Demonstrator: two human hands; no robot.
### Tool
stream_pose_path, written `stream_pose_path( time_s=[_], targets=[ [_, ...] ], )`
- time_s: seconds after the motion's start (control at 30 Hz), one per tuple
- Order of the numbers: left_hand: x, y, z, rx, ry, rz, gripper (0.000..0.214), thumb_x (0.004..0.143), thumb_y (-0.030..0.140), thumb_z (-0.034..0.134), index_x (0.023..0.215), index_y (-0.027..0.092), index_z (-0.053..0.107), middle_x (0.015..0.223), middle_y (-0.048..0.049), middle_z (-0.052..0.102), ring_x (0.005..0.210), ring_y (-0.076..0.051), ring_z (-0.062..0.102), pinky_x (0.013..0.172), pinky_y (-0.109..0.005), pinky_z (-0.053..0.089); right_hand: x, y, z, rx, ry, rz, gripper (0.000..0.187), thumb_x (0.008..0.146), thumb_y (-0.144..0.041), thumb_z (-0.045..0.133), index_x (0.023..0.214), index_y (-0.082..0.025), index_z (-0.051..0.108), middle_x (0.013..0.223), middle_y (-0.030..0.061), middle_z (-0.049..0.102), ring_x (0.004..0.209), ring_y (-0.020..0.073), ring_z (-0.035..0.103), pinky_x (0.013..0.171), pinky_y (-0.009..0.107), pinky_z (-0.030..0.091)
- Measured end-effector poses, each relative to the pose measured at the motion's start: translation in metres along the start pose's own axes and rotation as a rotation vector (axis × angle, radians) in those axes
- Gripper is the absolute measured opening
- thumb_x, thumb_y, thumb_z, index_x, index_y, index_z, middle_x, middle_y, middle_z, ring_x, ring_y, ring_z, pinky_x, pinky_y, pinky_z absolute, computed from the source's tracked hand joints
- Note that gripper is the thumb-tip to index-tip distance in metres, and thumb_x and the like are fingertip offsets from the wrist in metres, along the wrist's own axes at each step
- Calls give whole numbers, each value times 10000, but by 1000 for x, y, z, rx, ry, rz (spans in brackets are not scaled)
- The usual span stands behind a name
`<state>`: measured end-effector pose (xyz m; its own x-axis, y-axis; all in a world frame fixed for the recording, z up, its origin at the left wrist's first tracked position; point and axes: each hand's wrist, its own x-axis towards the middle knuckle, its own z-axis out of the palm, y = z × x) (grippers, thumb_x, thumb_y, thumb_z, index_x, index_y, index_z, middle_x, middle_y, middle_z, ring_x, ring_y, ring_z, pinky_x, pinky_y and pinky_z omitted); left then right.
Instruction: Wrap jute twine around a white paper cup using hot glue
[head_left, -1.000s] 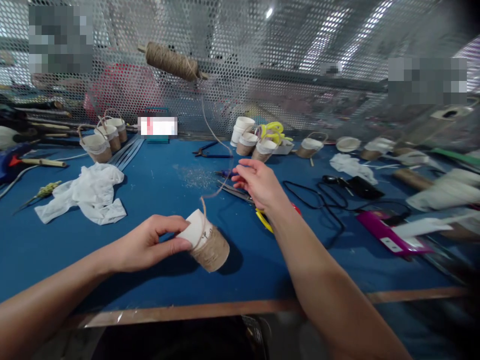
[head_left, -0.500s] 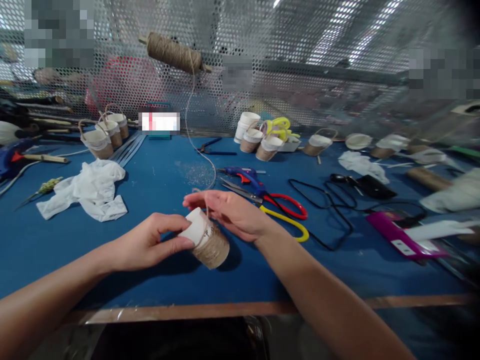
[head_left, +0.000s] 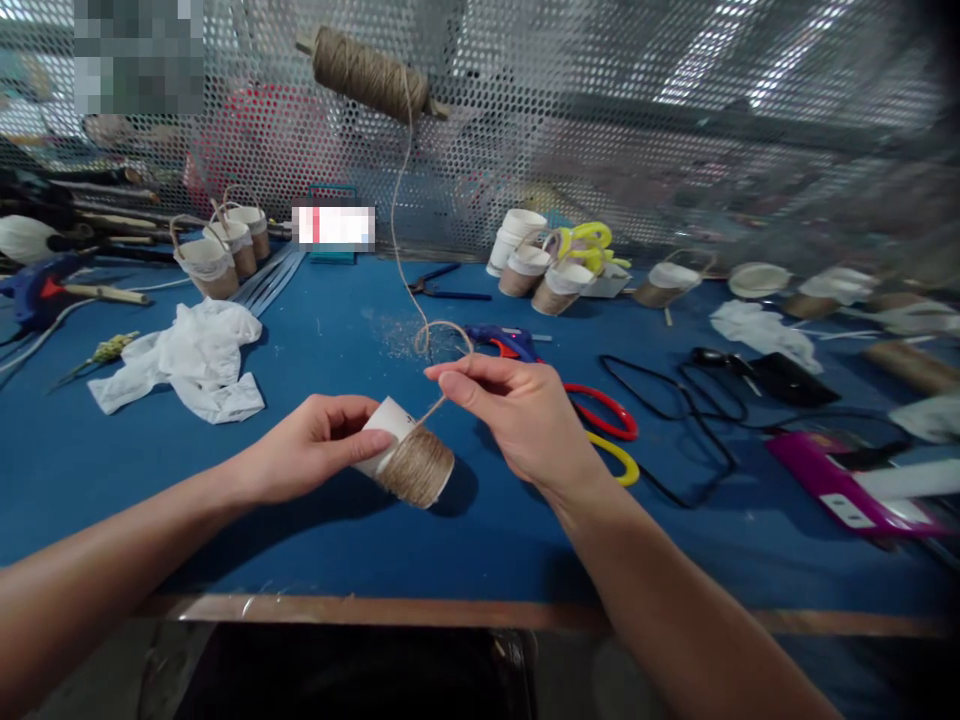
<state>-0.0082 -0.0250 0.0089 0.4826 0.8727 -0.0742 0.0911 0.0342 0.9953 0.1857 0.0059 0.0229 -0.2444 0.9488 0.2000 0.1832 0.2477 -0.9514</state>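
My left hand [head_left: 319,448] grips a white paper cup [head_left: 386,428] by its bare end, tilted on its side above the table. Brown twine [head_left: 421,468] is wound round the rest of the cup. Between thumb and fingertips, my right hand [head_left: 517,405] pinches the strand of twine [head_left: 433,408], which runs taut from the cup. Beyond the fingers the strand loops and rises to a twine spool [head_left: 371,75] on a stick against the mesh. Large scissors with red [head_left: 611,412] and yellow handles lie behind the right hand, their blades hidden. A blue glue gun [head_left: 517,343] rests beyond them.
White cloth gloves [head_left: 187,360] lie at the left, near twine-wrapped cups [head_left: 206,268]. Pliers [head_left: 442,284] and more cups [head_left: 562,287] stand toward the back. A black cable [head_left: 675,420] and a purple power strip [head_left: 832,485] are on the right. Perforated mesh [head_left: 525,120] closes the back.
My right hand has moved from behind the cup to its right and now pinches the strand, pulling it outward. The cup has turned in my left hand. The whole view has shifted slightly.
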Motion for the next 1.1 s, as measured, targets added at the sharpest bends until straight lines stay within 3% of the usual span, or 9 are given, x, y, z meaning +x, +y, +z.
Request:
stream_pose_path(
  time_s=[0.43,0.8,1.1],
  targets=[
    [-1,-1,0,53,-3,72,130,805,181,524,857,111,620,750,-20,641,665,-107,547,651,-230,450,-2,-2,0,-101,59,6,125,710,-315,661,773,-216,706,812,4,717,796,178,640,756,331,495],
    [-3,-1,0,84,-4,130,179,801,260,559,858,112,642,779,-40,659,681,-121,562,655,-240,468,1,6,2,-63,8,54,183,703,-358,657,786,-202,704,817,15,718,822,195,639,768,340,490],
    [-5,-2,0,165,4,178,147,802,191,537,860,121,652,768,-24,660,676,-111,560,647,-215,471,2,6,4,-72,-44,81,146,708,-328,657,776,-207,703,825,11,716,813,177,637,767,321,479]
  ],
)
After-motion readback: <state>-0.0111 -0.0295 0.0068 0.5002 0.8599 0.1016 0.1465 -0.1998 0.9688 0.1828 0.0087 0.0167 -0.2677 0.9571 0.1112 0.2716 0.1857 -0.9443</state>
